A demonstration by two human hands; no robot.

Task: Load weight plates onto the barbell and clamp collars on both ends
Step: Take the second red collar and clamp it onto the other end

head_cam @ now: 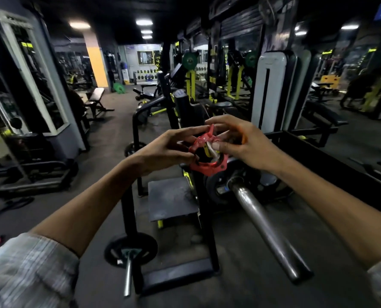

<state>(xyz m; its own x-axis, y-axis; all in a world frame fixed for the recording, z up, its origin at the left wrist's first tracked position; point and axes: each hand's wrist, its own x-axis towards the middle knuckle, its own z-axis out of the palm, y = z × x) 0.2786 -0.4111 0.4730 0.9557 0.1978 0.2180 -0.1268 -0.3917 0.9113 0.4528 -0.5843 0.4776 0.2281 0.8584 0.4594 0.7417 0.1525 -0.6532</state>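
While left hand (pixel 162 150) fingers pinch the red plastic ring-shaped collar (pixel 209 168) at its left rim, right hand (pixel 247 147) fingers pinch its upper right edge.

Head-worn camera looks forward and down, seemingly close over the barbell (pixel 263 221).

Dark gym floor (pixel 51 207) w/ black rack base (pixel 176 278) up front, bench (pixel 96 96) further back, green plates (pixel 119 87) (blurry) nr yellow pillar (pixel 97 67).
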